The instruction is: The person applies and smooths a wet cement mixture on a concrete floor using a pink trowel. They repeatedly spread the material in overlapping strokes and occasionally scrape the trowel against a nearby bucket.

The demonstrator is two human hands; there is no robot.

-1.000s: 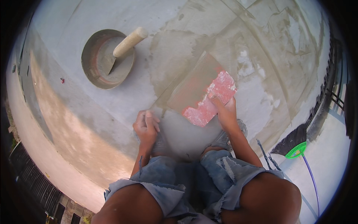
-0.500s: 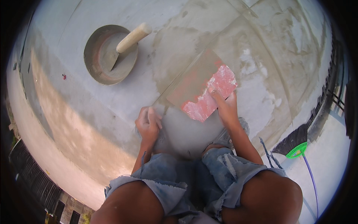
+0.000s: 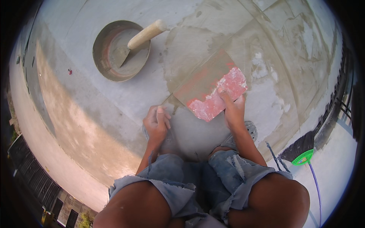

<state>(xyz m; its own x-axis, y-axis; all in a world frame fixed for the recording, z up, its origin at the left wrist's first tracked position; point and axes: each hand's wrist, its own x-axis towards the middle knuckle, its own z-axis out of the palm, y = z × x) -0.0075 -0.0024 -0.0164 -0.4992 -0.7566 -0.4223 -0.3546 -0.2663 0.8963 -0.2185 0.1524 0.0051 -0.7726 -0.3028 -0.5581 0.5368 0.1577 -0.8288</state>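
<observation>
My right hand [image 3: 234, 110] grips a wide, flat red spreader [image 3: 197, 106] by its near right edge, thumb on top. Grey cement coats the far part of its face, and whitish residue marks the red part. To its left, my left hand [image 3: 156, 121] is held low over the floor with curled fingers; whether anything is in them is hidden. Beyond the left hand stands a round, cement-smeared metal pan [image 3: 99, 47]. A trowel with a pale wooden handle [image 3: 147, 34] rests in it, its blade in grey cement and its handle leaning over the right rim.
Wet grey cement [image 3: 190, 45] is spread in patches over the pale floor [image 3: 125, 97], around and beyond the spreader. A broom with a green head [image 3: 303, 157] and purple handle lies at the right. My knees and frayed denim shorts [image 3: 167, 193] fill the near side.
The whole view has shifted slightly, so the pan, spreader and hands appear a little farther right. Both hands keep their shape, and the right still grips the spreader.
</observation>
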